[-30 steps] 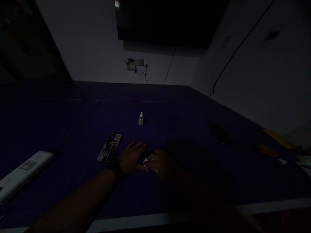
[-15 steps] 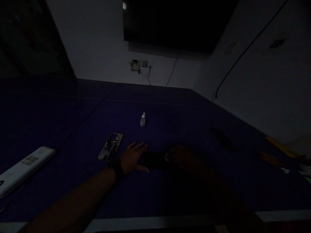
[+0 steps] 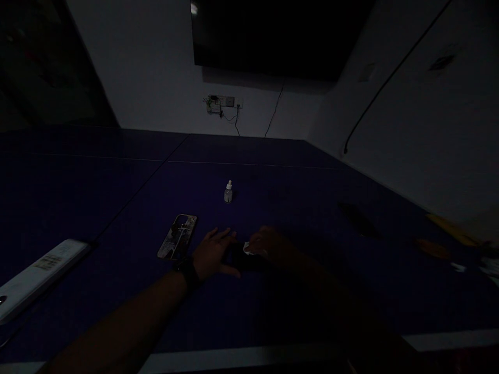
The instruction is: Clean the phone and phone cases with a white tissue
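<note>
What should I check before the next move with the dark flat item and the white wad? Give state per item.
1. Left hand flat on the table beside the dark flat item, steadying it: ok.
2. Right hand on the white wad, which lies over the dark item: ok; whether the wad is pinched cannot tell, too dark.
3. Small dropper bottle upright, apart from both hands: ok.
4. Phone case lying flat beside the left hand, not touching it: ok.
5. Lighting enough to judge the dark item's surface: not ok.
6. White strip at the table's left edge, away from both hands: ok.
</note>
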{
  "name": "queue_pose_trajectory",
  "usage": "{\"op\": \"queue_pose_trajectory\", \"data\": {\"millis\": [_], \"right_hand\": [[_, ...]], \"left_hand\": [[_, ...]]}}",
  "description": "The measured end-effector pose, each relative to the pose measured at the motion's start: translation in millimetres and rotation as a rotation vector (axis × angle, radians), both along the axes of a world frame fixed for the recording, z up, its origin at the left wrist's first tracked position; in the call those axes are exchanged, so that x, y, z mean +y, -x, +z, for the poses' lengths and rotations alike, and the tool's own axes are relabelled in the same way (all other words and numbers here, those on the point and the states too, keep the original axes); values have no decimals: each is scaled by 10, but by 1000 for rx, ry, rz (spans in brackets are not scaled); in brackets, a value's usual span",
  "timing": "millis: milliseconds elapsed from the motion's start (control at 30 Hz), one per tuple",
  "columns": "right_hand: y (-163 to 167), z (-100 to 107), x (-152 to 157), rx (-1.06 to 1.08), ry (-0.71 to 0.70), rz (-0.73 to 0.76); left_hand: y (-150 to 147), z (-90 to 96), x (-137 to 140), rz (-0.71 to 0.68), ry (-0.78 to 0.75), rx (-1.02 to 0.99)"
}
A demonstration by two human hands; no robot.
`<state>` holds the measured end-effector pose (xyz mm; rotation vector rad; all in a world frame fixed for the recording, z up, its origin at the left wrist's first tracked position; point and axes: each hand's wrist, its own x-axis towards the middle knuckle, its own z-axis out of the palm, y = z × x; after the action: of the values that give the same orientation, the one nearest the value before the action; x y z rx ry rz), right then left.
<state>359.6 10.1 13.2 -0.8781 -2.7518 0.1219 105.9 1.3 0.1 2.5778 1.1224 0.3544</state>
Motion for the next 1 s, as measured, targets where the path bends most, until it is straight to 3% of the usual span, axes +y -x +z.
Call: {"op": "queue_pose_trajectory", "data": {"millis": [100,167,300,400,500,633,733,833,1000], "right_hand": [[-474,42,-93,-3,48,33],[-737,80,-177,10,67,-104],[-898,92,-231,-27,87,-136],[-651,37,-130,-70,26,-45],[-202,17,-22,-72,4,38],[358,75,1,-26,-46,3],[502,79,-11,14,-50,13],[321,20,4,6,-40,-6],[-462,-38,-88,-15,-5,2]], "left_hand": [[0,-5,-1,-3,2,-26],[3,-16,-1,-6,-7,-48],[10,-34,-5,-7,-13,-71],[9,-27,-6,-4,-1,-63],[2,-16,-3,-1,1,-43],[-1,-21,3,6,6,-7],[7,-30,7,8,4,-3],[16,-33,8,6,-6,-22],[12,-33,-2,10,-5,-59]]}}
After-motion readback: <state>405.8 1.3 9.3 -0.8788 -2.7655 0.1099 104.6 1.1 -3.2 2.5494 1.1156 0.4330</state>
